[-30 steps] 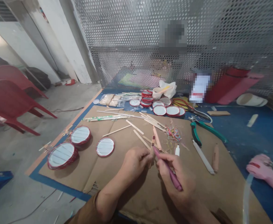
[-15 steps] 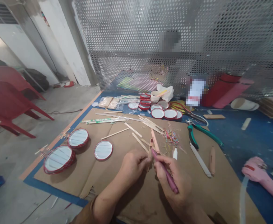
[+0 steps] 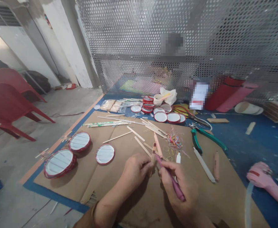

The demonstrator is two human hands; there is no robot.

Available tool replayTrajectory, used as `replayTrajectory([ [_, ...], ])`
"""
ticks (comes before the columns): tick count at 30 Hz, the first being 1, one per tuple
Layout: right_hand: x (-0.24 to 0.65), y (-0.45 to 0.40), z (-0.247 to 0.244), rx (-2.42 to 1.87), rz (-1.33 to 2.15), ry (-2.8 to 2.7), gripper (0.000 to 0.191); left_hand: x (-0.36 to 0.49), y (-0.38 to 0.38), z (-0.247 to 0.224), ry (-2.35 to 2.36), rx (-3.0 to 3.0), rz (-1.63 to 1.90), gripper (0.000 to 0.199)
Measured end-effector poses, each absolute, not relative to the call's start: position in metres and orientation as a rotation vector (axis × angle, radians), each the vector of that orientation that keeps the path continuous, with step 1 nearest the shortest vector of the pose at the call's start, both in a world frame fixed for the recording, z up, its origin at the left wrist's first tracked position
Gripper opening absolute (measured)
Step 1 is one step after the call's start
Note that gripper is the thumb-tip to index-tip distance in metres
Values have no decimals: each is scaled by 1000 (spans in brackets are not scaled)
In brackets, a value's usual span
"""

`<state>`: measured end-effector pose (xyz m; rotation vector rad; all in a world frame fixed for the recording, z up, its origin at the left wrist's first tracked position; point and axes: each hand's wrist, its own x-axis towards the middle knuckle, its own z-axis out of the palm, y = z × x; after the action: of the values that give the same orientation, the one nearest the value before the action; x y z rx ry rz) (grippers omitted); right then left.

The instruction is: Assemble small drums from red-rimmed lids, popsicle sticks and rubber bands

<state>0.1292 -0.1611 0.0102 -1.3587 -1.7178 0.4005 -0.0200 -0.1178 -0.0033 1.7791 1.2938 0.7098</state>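
Pinched in my left hand (image 3: 139, 167) is a small wooden stick (image 3: 154, 151) with a dark red patch near its top, held upright over the cardboard. My right hand (image 3: 177, 185) is closed around a purple marker (image 3: 173, 182), whose tip points at the stick from the right, with a small gap. Just behind them lies a peach-coloured marker (image 3: 158, 145). Loose wooden sticks (image 3: 142, 145) and a heap of coloured rubber bands (image 3: 174, 140) are beyond my hands. A white marker (image 3: 178, 157) lies partly behind my right hand.
Round red-rimmed pieces (image 3: 105, 154) lie at the left and in a back cluster (image 3: 173, 117). Green-handled pliers (image 3: 197, 141), a white pen (image 3: 204, 165) and a pink glue gun (image 3: 260, 174) are at the right. A perforated metal screen (image 3: 134, 38) stands behind the table.
My right hand and the purple marker have moved slightly right and down, so the tip is farther from the stick. My left hand has barely moved.
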Motion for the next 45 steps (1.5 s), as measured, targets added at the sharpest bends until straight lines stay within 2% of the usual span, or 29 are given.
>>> replayTrajectory([
  [16, 133, -163, 8, -1339, 407, -1720, 15, -19, -118, -2, 1304, 1737, 701, 29],
  [23, 133, -161, 8, -1288, 208, -1744, 17, -18, -117, -1, 1285, 1743, 689, 27],
  [45, 132, -159, 6, -1363, 295, -1703, 16, -20, -119, -1, 1298, 1741, 698, 24],
])
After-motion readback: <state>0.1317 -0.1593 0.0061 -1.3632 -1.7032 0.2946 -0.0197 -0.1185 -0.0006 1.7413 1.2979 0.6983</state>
